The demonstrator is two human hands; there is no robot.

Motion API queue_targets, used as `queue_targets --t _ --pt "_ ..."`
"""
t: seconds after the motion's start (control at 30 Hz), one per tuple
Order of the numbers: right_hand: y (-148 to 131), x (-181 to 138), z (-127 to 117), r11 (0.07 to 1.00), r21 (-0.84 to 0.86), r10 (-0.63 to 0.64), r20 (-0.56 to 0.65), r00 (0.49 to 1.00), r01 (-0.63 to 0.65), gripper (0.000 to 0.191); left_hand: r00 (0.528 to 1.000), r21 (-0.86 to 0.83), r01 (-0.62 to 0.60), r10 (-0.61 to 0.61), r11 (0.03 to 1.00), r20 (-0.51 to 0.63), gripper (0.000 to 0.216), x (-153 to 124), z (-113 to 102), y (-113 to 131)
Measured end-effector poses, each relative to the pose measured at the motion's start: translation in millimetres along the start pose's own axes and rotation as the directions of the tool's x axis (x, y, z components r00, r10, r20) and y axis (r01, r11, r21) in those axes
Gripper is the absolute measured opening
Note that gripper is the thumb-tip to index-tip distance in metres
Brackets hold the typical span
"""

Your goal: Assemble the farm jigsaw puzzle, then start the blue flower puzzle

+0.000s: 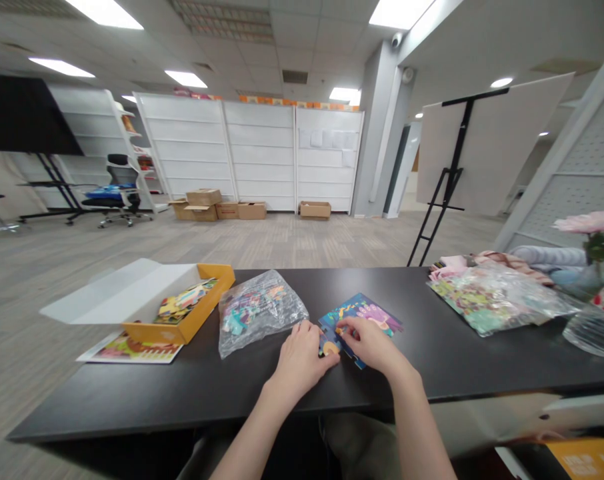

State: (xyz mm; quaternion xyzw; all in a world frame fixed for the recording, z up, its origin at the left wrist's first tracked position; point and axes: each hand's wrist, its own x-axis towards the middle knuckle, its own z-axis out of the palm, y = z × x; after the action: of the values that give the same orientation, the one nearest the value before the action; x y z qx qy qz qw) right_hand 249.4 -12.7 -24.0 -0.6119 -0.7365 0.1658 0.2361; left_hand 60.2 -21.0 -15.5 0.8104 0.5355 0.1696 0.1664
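Observation:
A partly assembled jigsaw puzzle (359, 308), dark blue with a purple shape, lies on the black table in front of me. My left hand (306, 353) is at its near left edge, with fingers and thumb closed around a blue puzzle piece (331, 345) that has a tan round patch. My right hand (371, 340) rests over the puzzle's near side, its thumb and index finger pinched together at a small piece beside the left hand. The fingers cover most of that piece. Left of the hands lies a clear plastic bag (259, 310) with loose puzzle pieces inside.
An open yellow box (207, 319) holding puzzle pieces stands at the left, on a picture sheet (132, 348). To the right are another plastic bag (487, 300), folded cloths (547, 257) and a clear container (595, 330). The table's front edge (232, 421) runs close to me.

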Motion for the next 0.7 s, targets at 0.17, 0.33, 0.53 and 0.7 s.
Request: queue_targets --t 0.17,0.33,0.53,0.7 --pt "0 0 -2 1.0 -0.014 -0.017 0.031 0.999 0.017 0.029 0.999 -0.135 0.042 -0.044 0.99 -0.011 0.029 0 1 -2" --pt "3 -4 -1 0.999 0.044 -0.019 0.014 1.0 0.018 0.034 1.0 -0.348 -0.01 0.001 0.937 -0.026 0.028 5 6 -15" --pt "-11 -6 -5 0.925 0.372 -0.106 0.068 0.992 0.073 0.032 0.995 -0.65 -0.1 0.081 0.753 -0.059 0.029 10 6 -19" --pt "-14 -1 -3 0.867 0.484 -0.115 -0.035 0.993 0.118 0.032 0.983 -0.616 -0.165 0.081 0.77 -0.162 0.033 9 -11 -19"
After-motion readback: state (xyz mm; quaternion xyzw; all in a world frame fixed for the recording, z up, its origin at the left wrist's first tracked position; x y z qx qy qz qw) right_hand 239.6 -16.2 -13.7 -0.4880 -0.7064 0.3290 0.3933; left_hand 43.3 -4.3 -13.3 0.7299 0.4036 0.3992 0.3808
